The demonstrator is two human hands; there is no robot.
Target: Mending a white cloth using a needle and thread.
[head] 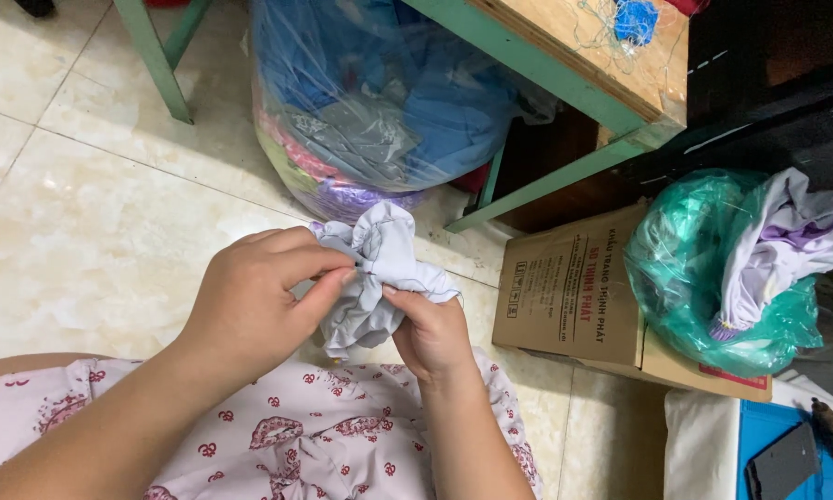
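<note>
Clear bag of clothes (379, 93) stood beyond; I saw left hand (250, 306), right hand (432, 335) pinched shut on pale grey cloth (379, 268).

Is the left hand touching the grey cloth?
Touching. The head view shows the left hand pinching the grey cloth between thumb and forefinger, no gap visible.

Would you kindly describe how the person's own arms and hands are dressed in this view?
Both forearms are bare, with no sleeves reaching them. The left hand and right hand wear no gloves, and no rings, watch or bracelets show. Fingernails look short and unpainted. Below the arms lies a pale pink garment printed with small dark red motifs.
</note>
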